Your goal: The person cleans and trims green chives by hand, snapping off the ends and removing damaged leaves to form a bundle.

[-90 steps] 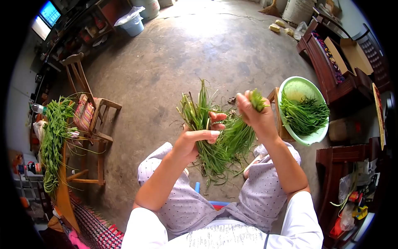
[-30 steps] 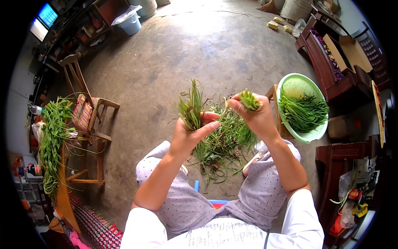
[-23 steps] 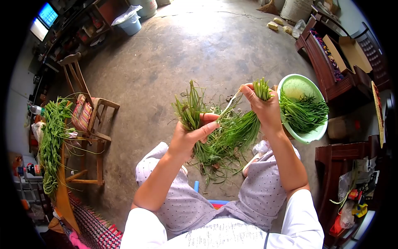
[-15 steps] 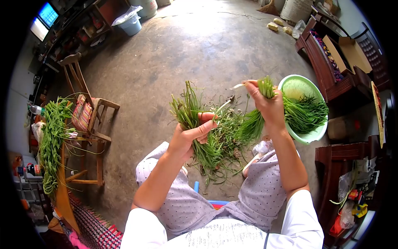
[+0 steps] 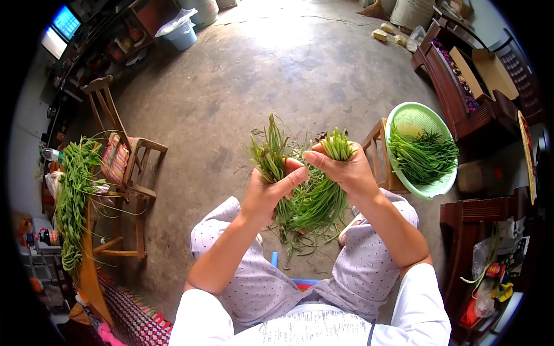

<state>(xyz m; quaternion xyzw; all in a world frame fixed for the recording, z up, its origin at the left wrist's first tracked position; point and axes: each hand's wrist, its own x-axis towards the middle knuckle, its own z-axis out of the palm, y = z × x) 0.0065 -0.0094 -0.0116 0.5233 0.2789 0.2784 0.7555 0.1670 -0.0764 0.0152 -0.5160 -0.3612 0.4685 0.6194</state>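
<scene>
Curling closed around a bunch of rough-ended greens (image 5: pixel 269 158), the left hand (image 5: pixel 266 189) sits just left of the centre of view; its palm and some of its fingers are hidden behind the stems. The right hand (image 5: pixel 350 173), toward 4 o'clock and close to centre, is closed on a second bunch (image 5: pixel 339 146), pale cut stem ends up, long leaves hanging toward 7 o'clock, partly behind the hand. The thumb tips are near each other; whether a single stem passes between them cannot be made out. Below the hands, the loose greens (image 5: pixel 300 235) on the concrete floor (image 5: pixel 231 86) are largely covered by the hanging leaves, so where one ends and the other begins is unclear. At 3 o'clock, the pale green basket (image 5: pixel 411 119) holds dark green leafy stems (image 5: pixel 424 157) and hides part of the wooden stool (image 5: pixel 395 183) beneath it. At 9 o'clock, leafy vines (image 5: pixel 79 193) drape beside a wooden chair (image 5: pixel 102 104), covering most of what supports them. Toward 6 o'clock, a blue and red object (image 5: pixel 304 283) is mostly hidden by the dotted trousers (image 5: pixel 254 282). The open cardboard box (image 5: pixel 497 75) at 2 o'clock shows no readable contents.
</scene>
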